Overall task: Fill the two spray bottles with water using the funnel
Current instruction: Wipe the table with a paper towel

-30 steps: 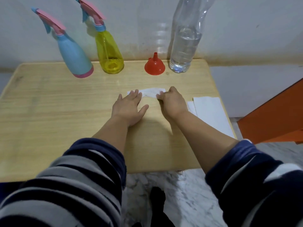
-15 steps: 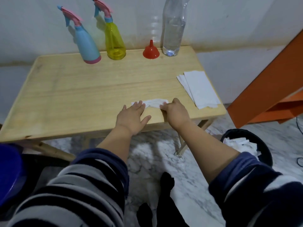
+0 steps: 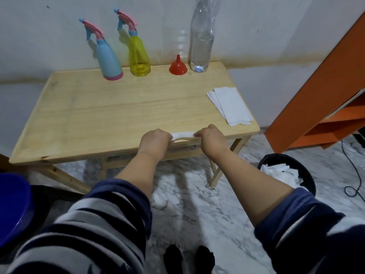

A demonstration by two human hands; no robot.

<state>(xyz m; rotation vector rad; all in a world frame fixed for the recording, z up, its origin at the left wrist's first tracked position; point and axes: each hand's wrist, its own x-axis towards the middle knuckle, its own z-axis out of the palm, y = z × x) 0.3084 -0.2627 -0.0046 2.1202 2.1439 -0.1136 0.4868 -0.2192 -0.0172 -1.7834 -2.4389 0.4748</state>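
Note:
A blue spray bottle (image 3: 108, 58) and a yellow spray bottle (image 3: 138, 54), both with pink triggers, stand at the back of the wooden table (image 3: 110, 115). To their right a red funnel (image 3: 178, 66) sits upside down beside a clear water bottle (image 3: 201, 42) that is partly full. At the table's front edge my left hand (image 3: 156, 142) and my right hand (image 3: 211, 139) each grip one end of a crumpled white tissue (image 3: 182, 134), which is stretched between them.
A stack of white paper napkins (image 3: 230, 105) lies at the table's right side. A black bin (image 3: 286, 175) with used tissues stands on the marble floor to the right, next to an orange shelf (image 3: 320, 99). A blue basin (image 3: 11, 206) sits at lower left.
The tissue has slid from mid-table to the front edge under both hands. My left hand went from flat to curled on it. The view has pulled back from the table.

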